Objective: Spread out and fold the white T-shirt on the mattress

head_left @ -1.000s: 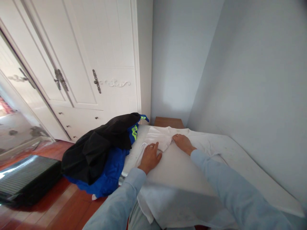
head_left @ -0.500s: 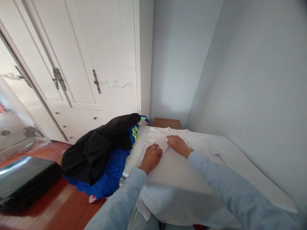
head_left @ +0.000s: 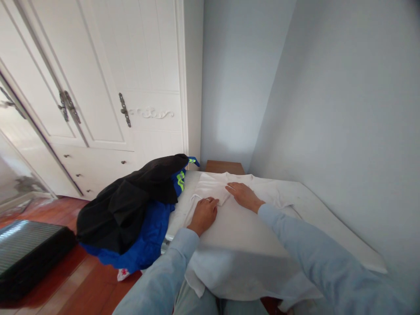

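A white T-shirt point(head_left: 256, 236) is spread over a white board point(head_left: 315, 205), its neckline at the far edge and its lower part hanging over the near side toward my legs. My left hand point(head_left: 204, 214), with a ring on one finger, rests palm down on the left part of the shirt, fingers slightly bent. My right hand point(head_left: 244, 197) lies on the cloth near the middle of the chest, fingers stretched toward the left. Between the hands the fabric shows a raised edge or fold. Neither hand visibly grips the cloth.
Black and blue clothes point(head_left: 131, 210) with reflective strips are heaped at the board's left end. A white wardrobe point(head_left: 147, 65) stands behind. A dark ribbed case point(head_left: 33, 258) lies on the wooden floor. A brown wooden piece point(head_left: 225, 166) sits by the grey wall point(head_left: 344, 109).
My right fingers have straightened out on the cloth, and the fabric between my hands looks flatter. My left hand stays nearly in place. The view has shifted slightly right.
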`<action>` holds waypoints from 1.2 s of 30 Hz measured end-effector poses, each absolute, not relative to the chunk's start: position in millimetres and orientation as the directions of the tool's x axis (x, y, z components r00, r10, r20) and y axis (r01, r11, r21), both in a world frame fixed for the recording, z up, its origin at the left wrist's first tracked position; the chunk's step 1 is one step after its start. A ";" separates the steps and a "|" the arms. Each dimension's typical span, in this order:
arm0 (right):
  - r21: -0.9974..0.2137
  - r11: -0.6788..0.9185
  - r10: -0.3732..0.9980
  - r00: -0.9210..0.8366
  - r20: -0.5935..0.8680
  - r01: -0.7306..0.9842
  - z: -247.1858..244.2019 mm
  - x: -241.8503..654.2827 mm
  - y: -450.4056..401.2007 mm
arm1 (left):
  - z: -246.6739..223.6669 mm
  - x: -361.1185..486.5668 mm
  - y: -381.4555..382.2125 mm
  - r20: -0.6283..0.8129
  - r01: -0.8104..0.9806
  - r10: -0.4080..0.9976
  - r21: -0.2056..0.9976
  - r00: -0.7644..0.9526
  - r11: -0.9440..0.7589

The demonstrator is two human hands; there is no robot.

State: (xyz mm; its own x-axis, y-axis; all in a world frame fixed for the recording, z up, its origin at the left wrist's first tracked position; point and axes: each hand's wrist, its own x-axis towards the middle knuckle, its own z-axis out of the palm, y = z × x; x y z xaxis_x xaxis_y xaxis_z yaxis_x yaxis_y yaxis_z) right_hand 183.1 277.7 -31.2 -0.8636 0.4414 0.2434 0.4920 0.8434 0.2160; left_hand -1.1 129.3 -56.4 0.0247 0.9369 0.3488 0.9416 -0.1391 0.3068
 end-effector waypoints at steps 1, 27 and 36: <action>0.222 0.835 0.453 -0.859 0.238 0.503 -31.8 180.7 278.0 | -56.9 -1.4 129.4 0.347 0.943 0.937 0.297 0.039 -0.149; 0.189 0.748 0.592 -0.769 0.243 0.636 -14.5 173.0 245.4 | -49.0 0.0 125.9 0.344 0.938 0.938 0.308 0.046 -0.159; -0.474 0.794 0.608 -0.494 0.621 0.381 -27.6 290.3 159.1 | -48.7 -4.3 128.8 0.352 0.933 0.932 0.296 0.091 -0.203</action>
State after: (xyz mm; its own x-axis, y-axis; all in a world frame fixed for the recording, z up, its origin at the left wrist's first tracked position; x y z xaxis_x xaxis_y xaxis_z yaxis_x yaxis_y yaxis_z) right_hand 290.3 159.1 -27.6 -0.4943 0.6081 0.6212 0.3811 0.7939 -0.4739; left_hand -4.3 128.8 -48.7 0.0912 0.9315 0.3520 0.9335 -0.2031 0.2956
